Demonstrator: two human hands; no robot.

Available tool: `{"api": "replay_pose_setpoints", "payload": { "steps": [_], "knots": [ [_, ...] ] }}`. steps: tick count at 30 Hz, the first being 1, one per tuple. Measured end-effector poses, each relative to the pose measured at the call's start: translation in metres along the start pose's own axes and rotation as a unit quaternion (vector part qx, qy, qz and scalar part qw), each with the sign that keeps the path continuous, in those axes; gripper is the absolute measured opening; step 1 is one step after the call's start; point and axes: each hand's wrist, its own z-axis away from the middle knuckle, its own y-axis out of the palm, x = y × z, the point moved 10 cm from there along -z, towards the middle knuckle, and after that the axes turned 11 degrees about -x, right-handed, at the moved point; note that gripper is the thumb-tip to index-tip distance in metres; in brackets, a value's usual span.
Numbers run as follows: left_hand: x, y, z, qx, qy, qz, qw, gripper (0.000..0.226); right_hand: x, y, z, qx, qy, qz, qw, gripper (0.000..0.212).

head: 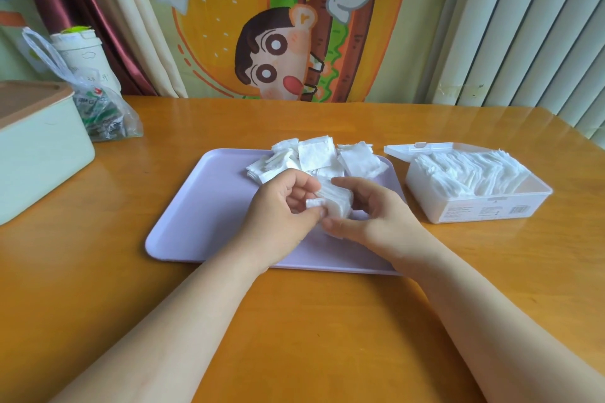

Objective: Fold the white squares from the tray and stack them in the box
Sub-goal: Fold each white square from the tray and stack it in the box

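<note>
**Bare forearms reaching in, both hands on one white square**

Bare forearms are reaching in over the near edge of the glossy orange-brown wooden table (311, 321) and meeting above the flat lilac rectangular plastic tray (203, 206). The left hand (281, 203) is pinching a soft white fibrous square (334, 203) between thumb and curled fingers. The right hand (370, 216) is curling round the same piece from the other side, thumb underneath. The piece is being held over the tray, its layered edges showing.

Just beyond the grip, a loose pile of flat white squares (314, 157) is lying at the tray's far edge. To the right of the grip, off the tray, a clear rectangular plastic box (474, 206) is standing with its hinged lid open and a row of white pieces (468, 173) packed inside. Its front label is carrying small print too fine to read.

Well to the left of the grip, a pale green bin with a tan lid (39, 154) and a clear plastic bag of green-printed packets (108, 114) are sitting on the table, their lettering illegible.
</note>
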Motion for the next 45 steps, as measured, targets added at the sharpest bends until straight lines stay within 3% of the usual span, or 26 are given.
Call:
{"api": "replay_pose_setpoints", "payload": {
  "steps": [5,9,16,24,28,30,32,40,45],
  "knots": [
    [0.014,0.012,-0.001,0.059,-0.036,-0.053,0.996,0.059,-0.002,-0.006,-0.003,-0.033,-0.02,0.031,0.999,0.052],
    [0.015,0.023,0.001,0.092,-0.021,-0.082,0.992,0.025,-0.002,-0.001,-0.002,0.001,-0.012,0.009,1.0,0.062],
    [0.004,0.033,0.011,0.143,0.051,-0.232,0.961,0.018,0.002,0.008,-0.002,0.035,-0.025,0.021,0.999,0.085],
    [-0.013,0.013,0.005,0.045,0.049,-0.079,0.995,0.023,0.012,-0.007,0.0,-0.022,0.026,-0.068,0.997,0.072],
    [-0.034,0.02,0.006,0.071,0.013,0.022,0.997,0.015,0.032,-0.031,-0.002,-0.03,0.044,-0.098,0.994,0.064],
    [-0.047,0.031,0.004,0.077,0.007,0.047,0.996,0.018,0.041,-0.041,-0.002,0.002,0.046,-0.092,0.995,0.047],
    [-0.058,0.047,-0.002,0.082,-0.002,0.058,0.995,0.013,0.043,-0.055,-0.001,0.024,0.053,-0.07,0.996,0.031],
    [-0.099,0.128,-0.012,0.137,-0.029,0.114,0.984,0.018,0.036,-0.152,-0.021,-0.092,0.073,-0.077,0.99,0.038],
    [-0.107,0.166,-0.033,0.114,0.015,0.019,0.993,0.022,0.035,-0.219,-0.029,-0.187,0.071,0.012,0.98,0.027]
  ]
}}
